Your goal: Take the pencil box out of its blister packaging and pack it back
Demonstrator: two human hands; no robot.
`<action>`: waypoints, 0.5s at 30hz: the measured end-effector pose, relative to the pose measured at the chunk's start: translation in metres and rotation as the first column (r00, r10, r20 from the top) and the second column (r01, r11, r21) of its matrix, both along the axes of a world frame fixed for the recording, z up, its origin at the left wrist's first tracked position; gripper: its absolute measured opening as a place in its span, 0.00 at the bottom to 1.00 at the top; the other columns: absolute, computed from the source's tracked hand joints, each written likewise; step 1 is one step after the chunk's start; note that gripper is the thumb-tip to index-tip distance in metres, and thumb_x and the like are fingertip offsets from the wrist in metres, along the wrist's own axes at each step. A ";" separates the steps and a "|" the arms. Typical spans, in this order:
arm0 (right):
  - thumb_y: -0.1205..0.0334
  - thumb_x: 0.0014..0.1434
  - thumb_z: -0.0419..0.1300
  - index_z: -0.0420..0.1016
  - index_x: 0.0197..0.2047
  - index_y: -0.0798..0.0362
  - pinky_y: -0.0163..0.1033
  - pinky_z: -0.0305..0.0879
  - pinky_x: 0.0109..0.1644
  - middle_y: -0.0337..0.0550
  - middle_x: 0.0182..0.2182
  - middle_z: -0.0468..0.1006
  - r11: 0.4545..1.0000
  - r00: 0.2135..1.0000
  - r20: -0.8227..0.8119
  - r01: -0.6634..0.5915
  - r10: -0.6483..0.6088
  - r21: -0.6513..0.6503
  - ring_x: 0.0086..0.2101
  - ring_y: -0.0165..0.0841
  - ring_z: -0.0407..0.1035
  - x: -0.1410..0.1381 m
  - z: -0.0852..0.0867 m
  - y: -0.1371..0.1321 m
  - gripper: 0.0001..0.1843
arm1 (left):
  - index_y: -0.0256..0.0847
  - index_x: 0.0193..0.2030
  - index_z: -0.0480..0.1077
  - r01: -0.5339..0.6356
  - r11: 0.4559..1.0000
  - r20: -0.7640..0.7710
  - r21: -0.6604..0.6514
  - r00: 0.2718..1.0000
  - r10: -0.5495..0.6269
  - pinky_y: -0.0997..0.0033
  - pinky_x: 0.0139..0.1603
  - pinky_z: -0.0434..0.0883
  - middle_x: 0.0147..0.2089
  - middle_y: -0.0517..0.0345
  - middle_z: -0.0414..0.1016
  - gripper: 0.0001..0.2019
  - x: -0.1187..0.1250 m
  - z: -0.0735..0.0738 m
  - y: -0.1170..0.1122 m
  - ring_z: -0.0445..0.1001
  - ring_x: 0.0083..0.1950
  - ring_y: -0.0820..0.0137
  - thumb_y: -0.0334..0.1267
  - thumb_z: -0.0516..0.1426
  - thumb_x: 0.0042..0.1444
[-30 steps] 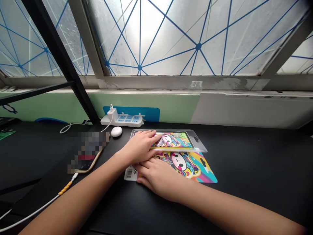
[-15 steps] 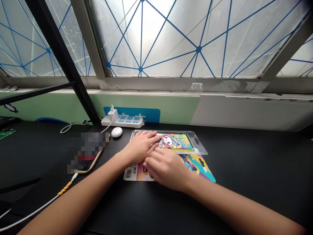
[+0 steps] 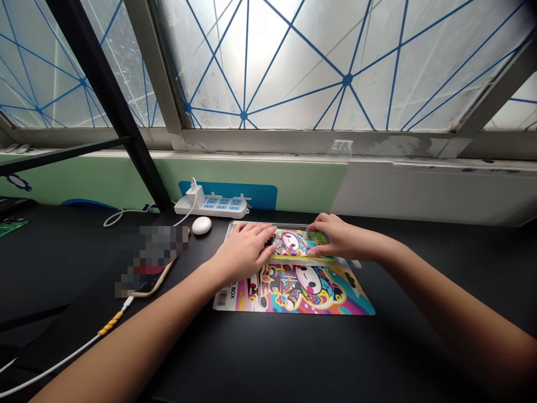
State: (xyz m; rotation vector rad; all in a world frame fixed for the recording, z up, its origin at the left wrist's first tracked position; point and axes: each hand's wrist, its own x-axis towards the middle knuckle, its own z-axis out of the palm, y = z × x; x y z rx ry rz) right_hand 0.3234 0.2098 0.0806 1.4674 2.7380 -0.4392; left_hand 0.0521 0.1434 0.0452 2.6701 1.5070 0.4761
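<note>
A colourful pencil box (image 3: 290, 242) with a cartoon face lies in a clear plastic tray (image 3: 239, 225). In front of it, partly under the tray, is a printed backing card (image 3: 310, 288) with a barcode and matching artwork. My left hand (image 3: 247, 249) rests over the left end of the box and tray, its fingers stretched out and its thumb apart. At the box's right end, my right hand (image 3: 335, 236) grips across its width, thumb on the near edge and fingers at the far edge. The left end of the box is hidden under my left hand.
A phone (image 3: 155, 263) with a charging cable (image 3: 62, 358) lies left of the card. Behind it are a white rounded case (image 3: 201, 225) and a power strip (image 3: 213, 206) with a plugged-in charger (image 3: 195, 196). A black metal frame (image 3: 109, 106) slants up at the left, before the window.
My right hand has moved from beside my left hand, over the card, to the right end of the pencil box and gripped it. More of the card now shows. My left hand stays near its place.
</note>
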 end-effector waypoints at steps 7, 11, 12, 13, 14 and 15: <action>0.38 0.49 0.67 0.77 0.50 0.50 0.51 0.68 0.55 0.54 0.50 0.72 0.998 1.000 0.016 0.022 -0.023 0.059 0.53 0.52 0.66 -0.007 0.002 -0.005 0.31 | 0.38 0.75 0.52 -0.037 0.998 0.091 -0.053 0.995 0.042 0.39 0.70 0.53 0.68 0.43 0.70 0.31 -0.001 0.001 -0.001 0.65 0.70 0.53 0.46 0.52 0.70; 0.44 0.47 0.71 0.74 0.44 0.49 0.50 0.69 0.52 0.50 0.47 0.73 0.987 1.000 -0.023 0.009 -0.006 0.163 0.50 0.49 0.67 -0.009 0.004 -0.011 0.25 | 0.38 0.77 0.46 -0.073 0.997 0.195 -0.038 0.978 0.079 0.41 0.69 0.56 0.65 0.43 0.73 0.35 -0.006 0.003 0.000 0.68 0.66 0.55 0.44 0.54 0.68; 0.46 0.47 0.72 0.72 0.43 0.49 0.50 0.69 0.52 0.50 0.47 0.73 0.980 0.999 -0.036 0.009 -0.002 0.198 0.49 0.49 0.67 -0.009 0.004 -0.014 0.25 | 0.38 0.76 0.46 -0.087 0.996 0.212 -0.023 0.973 0.090 0.42 0.69 0.57 0.64 0.43 0.74 0.35 -0.009 0.003 0.001 0.69 0.66 0.55 0.45 0.55 0.68; 0.47 0.46 0.73 0.71 0.42 0.49 0.50 0.68 0.51 0.49 0.46 0.73 0.971 0.999 -0.050 0.010 0.002 0.237 0.48 0.49 0.67 -0.010 0.003 -0.017 0.24 | 0.39 0.76 0.48 -0.099 0.995 0.223 -0.003 0.970 0.097 0.42 0.69 0.57 0.63 0.44 0.75 0.35 -0.012 0.004 0.003 0.70 0.65 0.55 0.46 0.55 0.68; 0.48 0.46 0.73 0.70 0.41 0.48 0.50 0.68 0.50 0.49 0.45 0.74 0.962 0.998 -0.065 0.010 0.008 0.275 0.48 0.49 0.67 -0.010 0.002 -0.020 0.24 | 0.39 0.75 0.50 -0.106 0.994 0.231 0.021 0.968 0.098 0.43 0.68 0.59 0.62 0.44 0.76 0.35 -0.016 0.005 0.005 0.71 0.65 0.54 0.47 0.56 0.67; 0.49 0.47 0.73 0.68 0.40 0.48 0.49 0.68 0.48 0.48 0.43 0.74 0.951 0.997 -0.080 0.011 0.015 0.309 0.47 0.49 0.68 -0.010 0.000 -0.024 0.23 | 0.39 0.75 0.53 -0.107 0.993 0.238 0.043 0.967 0.094 0.44 0.66 0.61 0.61 0.45 0.77 0.35 -0.021 0.006 0.008 0.72 0.64 0.53 0.49 0.58 0.66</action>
